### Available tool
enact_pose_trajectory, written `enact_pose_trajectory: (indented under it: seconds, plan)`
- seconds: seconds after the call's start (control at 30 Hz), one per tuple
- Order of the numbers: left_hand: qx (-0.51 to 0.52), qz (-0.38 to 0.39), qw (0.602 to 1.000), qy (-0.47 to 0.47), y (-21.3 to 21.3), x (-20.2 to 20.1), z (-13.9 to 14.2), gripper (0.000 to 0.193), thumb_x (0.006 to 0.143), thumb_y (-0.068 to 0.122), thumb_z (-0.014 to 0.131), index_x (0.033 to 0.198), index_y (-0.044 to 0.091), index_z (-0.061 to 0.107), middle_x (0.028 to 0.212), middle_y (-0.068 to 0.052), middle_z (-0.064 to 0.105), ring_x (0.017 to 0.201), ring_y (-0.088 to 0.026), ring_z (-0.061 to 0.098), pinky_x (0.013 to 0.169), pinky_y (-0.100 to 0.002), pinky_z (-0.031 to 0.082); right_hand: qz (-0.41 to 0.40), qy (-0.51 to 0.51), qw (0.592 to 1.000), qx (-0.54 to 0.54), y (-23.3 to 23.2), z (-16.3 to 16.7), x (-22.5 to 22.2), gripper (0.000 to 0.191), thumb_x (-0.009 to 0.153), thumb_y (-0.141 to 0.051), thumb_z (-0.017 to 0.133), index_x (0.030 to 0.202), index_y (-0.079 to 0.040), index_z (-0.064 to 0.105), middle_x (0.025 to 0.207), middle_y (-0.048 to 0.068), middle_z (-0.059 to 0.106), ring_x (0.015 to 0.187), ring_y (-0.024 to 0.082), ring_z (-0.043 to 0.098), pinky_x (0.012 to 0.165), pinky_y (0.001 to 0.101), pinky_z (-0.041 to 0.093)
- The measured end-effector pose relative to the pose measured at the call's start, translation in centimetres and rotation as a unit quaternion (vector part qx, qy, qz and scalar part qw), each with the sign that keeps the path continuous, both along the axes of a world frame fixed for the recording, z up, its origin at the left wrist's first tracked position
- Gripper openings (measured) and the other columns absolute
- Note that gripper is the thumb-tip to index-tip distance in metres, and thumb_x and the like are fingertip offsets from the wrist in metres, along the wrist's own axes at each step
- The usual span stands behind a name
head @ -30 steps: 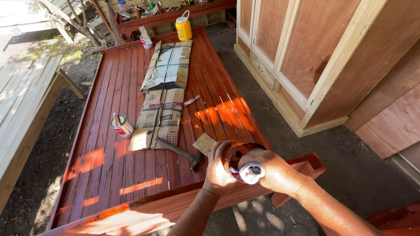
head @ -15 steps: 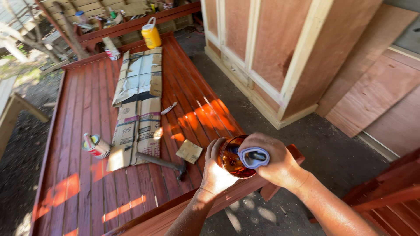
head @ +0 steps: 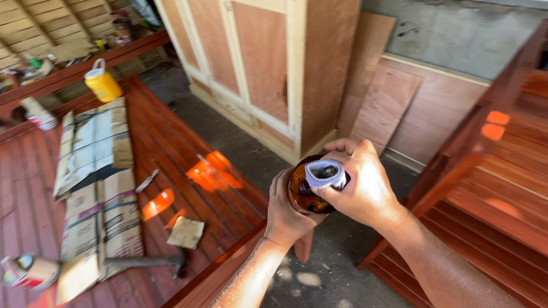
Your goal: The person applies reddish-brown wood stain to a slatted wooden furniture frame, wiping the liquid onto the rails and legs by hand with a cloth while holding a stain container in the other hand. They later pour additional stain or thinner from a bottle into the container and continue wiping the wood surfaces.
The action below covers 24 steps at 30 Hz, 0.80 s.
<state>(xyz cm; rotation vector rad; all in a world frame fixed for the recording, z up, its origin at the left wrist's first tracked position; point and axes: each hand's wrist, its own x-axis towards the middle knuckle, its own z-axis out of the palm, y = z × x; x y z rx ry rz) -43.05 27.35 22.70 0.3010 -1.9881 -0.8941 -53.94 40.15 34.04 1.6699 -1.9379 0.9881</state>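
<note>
Head view: both hands meet over the grey concrete floor (head: 337, 251), just past the near right edge of the red slatted wooden platform (head: 177, 154). The left hand (head: 288, 208) wraps the side of a brown glass bottle (head: 301, 191) from below, fingers closed around it. The right hand (head: 365, 188) sits over the bottle's top, its fingers clamped on a pale lavender cloth (head: 324, 174) pressed around the neck. The bottle is amber, glossy and rounded, with a dark opening showing in the middle of the cloth; its lower body is hidden behind both hands, so its full shape cannot be told, nor whether anything is inside.

On the platform lie flattened cardboard sheets (head: 94, 182), a hammer (head: 151, 261) near the front edge, a small tan square of sandpaper (head: 185, 232) just beside it, and a thin knife-like tool (head: 147, 181) by the cardboard. A tin can (head: 25, 272) at the left edge is blurred and partly cut off. A yellow jug (head: 103, 84) stands at the far corner. Behind stands an unfinished plywood cabinet (head: 268, 68); red-stained furniture (head: 491, 194) at the right is cut by the frame
</note>
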Motion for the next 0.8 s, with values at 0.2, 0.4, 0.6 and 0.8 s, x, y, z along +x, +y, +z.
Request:
enact_pose_trajectory:
  seconds: [0.2,0.4,0.6,0.8]
  plan:
    - [0.016,-0.107,0.994,0.015,6.8,-8.7,2.7,0.105,0.056,0.034,0.099,0.142,0.003,0.047,0.136,-0.017,0.058,0.129,-0.035,0.057,0.109,-0.045,0.049,-0.044,-0.191,0.979,-0.061,8.1,2.7,-6.1,0.047,0.071,-0.017,0.084,0.113,-0.004,0.066,0.109,0.006,0.068,0.102,0.019,0.068,0.087,0.0327,0.055]
    - [-0.007,-0.168,0.986,-0.005,15.9,-17.1,4.8,0.107,0.057,0.038,0.098,0.143,0.004,0.045,0.135,-0.016,0.058,0.128,-0.034,0.058,0.109,-0.046,0.050,-0.184,-0.261,0.947,-0.042,17.4,4.6,-12.6,0.030,0.077,-0.006,0.084,0.102,-0.006,0.068,0.094,0.003,0.072,0.089,0.013,0.068,0.084,0.0311,0.055]
    - [0.049,-0.242,0.969,-0.016,24.5,-23.3,5.1,0.113,0.056,0.039,0.098,0.147,0.002,0.040,0.138,-0.017,0.057,0.131,-0.031,0.057,0.111,-0.045,0.049,-0.215,-0.289,0.928,-0.095,26.3,4.2,-18.2,0.034,0.077,-0.003,0.082,0.108,-0.005,0.068,0.100,0.001,0.074,0.093,0.011,0.069,0.086,0.0301,0.056]
    - [0.059,-0.308,0.950,-0.015,31.0,-29.7,4.0,0.109,0.055,0.036,0.097,0.145,0.004,0.044,0.138,-0.017,0.056,0.130,-0.030,0.059,0.112,-0.043,0.050,-0.223,-0.335,0.897,-0.185,33.1,2.5,-23.2,0.034,0.083,-0.004,0.080,0.114,-0.004,0.067,0.104,0.003,0.074,0.097,0.012,0.069,0.087,0.0313,0.058]
